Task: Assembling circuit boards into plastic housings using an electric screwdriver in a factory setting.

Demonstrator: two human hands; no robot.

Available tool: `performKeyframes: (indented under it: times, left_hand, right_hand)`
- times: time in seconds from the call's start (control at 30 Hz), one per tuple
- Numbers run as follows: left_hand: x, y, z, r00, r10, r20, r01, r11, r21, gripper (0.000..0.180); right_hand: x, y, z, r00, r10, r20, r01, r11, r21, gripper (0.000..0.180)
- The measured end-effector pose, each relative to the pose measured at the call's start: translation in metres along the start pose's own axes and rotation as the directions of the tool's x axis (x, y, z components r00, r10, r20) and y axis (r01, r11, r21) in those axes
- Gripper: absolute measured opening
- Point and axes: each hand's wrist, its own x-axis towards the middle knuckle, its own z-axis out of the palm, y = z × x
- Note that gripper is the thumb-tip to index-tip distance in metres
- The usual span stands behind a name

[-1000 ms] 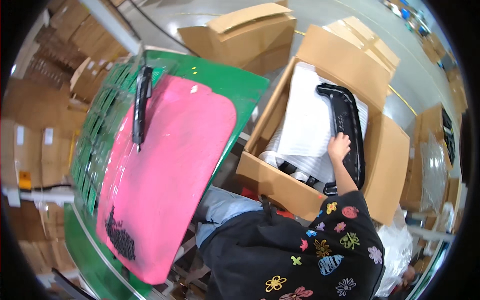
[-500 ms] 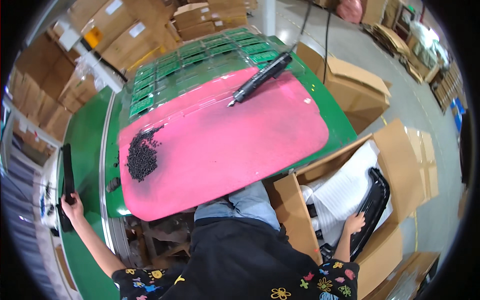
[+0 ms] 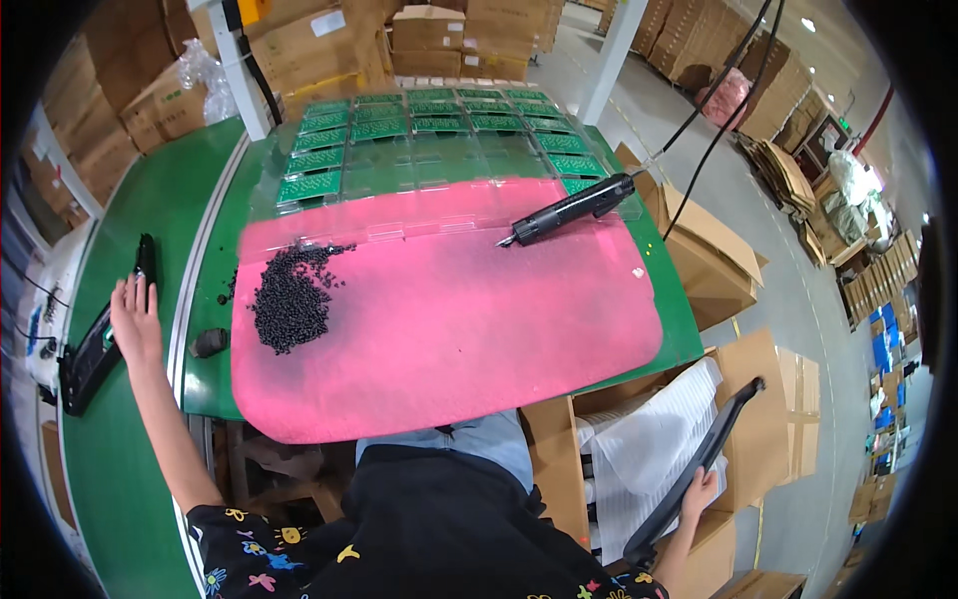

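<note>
My left hand (image 3: 136, 321) lies flat on a long black plastic part (image 3: 100, 334) that rests on the green conveyor belt (image 3: 110, 499) at the far left. Low on the right, my right hand (image 3: 699, 491) grips another long black plastic part (image 3: 694, 469) and holds it above an open cardboard box (image 3: 758, 439) lined with white foam sheets (image 3: 639, 449). Between them spreads a pink mat (image 3: 449, 319) on the green table. A heap of small black screws (image 3: 289, 295) lies on the mat's left side. A black electric screwdriver (image 3: 569, 210) rests at its far edge.
A clear tray of green circuit boards (image 3: 439, 130) covers the far end of the table. A second open carton (image 3: 714, 260) stands to the right of the table. Stacked cardboard boxes (image 3: 299, 40) line the back and the left side. Cables (image 3: 718, 100) hang toward the screwdriver.
My view has swung from the box on the right toward the table. My right hand has lifted a black part out of the box. My left hand has laid its black part on the belt.
</note>
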Motion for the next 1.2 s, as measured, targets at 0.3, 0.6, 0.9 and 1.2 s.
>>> performKeyframes:
  times: [0.3,0.6,0.9,1.2]
  left_hand:
    - [-0.142,-0.043,0.183,0.574,-0.257,0.778,-0.044,0.939,0.342,0.022]
    - [-0.192,-0.123,0.247,0.167,-0.217,0.962,-0.870,0.426,0.247,0.051]
    - [-0.167,-0.140,0.242,0.205,-0.308,0.929,-0.950,0.166,0.264,0.023]
    - [-0.162,-0.133,0.224,0.300,-0.231,0.926,-0.865,0.342,0.366,0.021]
  right_hand:
    - [0.035,-0.298,-0.029,0.715,-0.671,0.195,0.682,0.731,0.018,0.025]
    - [0.010,-0.446,0.051,-0.080,-0.851,0.519,0.963,0.068,0.261,0.021]
    - [0.090,-0.573,0.134,0.099,-0.971,0.218,0.965,0.147,0.217,0.012]
    - [0.216,-0.592,0.225,0.436,-0.394,0.809,0.833,0.517,-0.197,0.040]
